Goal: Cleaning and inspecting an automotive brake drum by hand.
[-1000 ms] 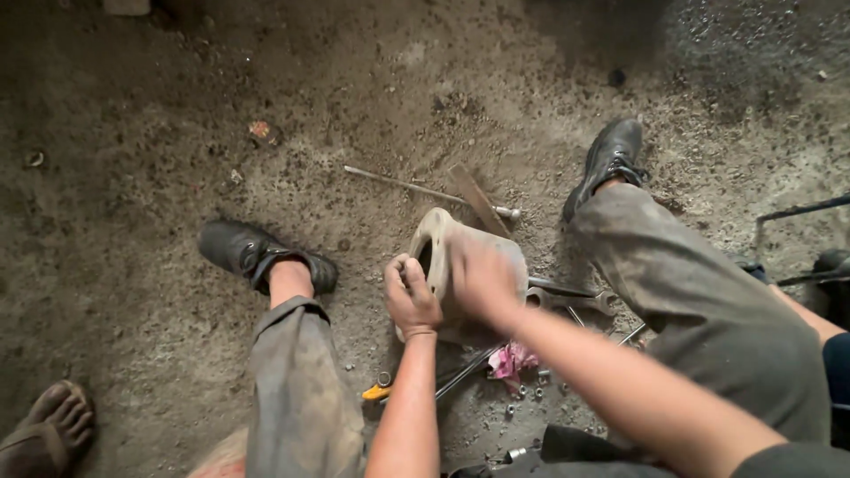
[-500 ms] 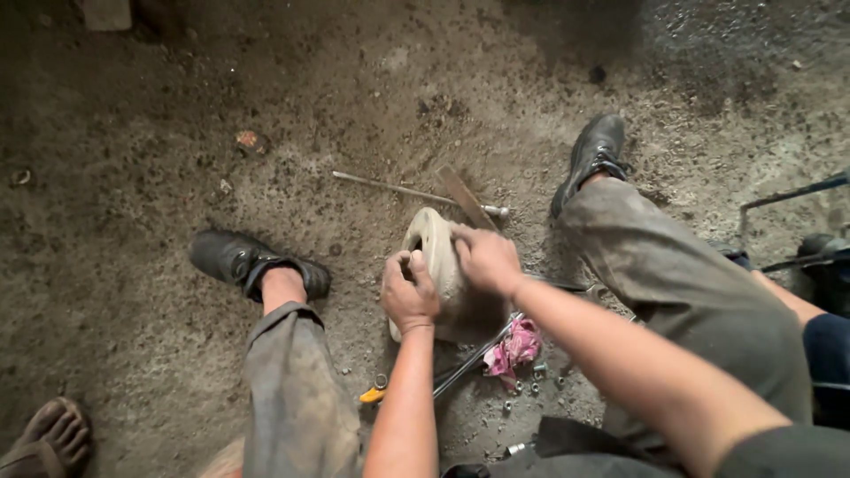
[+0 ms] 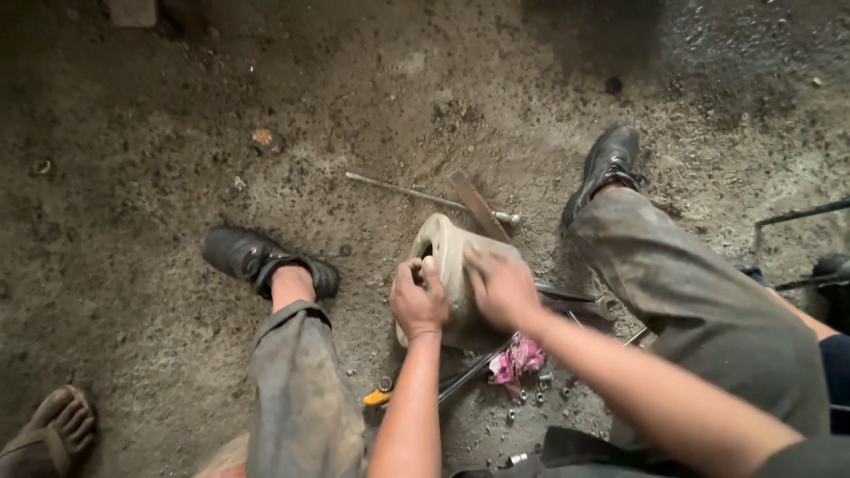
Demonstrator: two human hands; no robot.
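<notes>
A bare foot (image 3: 55,425) sits at the bottom left corner of the dirt floor (image 3: 177,133). A black shoe (image 3: 266,261) comes next. The left hand (image 3: 418,299) is curled shut on the rim of a pale round metal part (image 3: 447,257) lying mid-floor between the legs. The right hand (image 3: 500,285) lies flat and open on its top. Pink cloth (image 3: 518,358) and small nuts (image 3: 540,389) lie just below it. Another black shoe (image 3: 606,168) is to the right.

The light is looking dim and soft, and it is falling more on the middle of the dirt floor (image 3: 177,221). The top corners are going dark with shadow. Nothing is shining or glaring. The right hand (image 3: 500,285) is looking a bit blurry. The edges are bending out slightly.
</notes>
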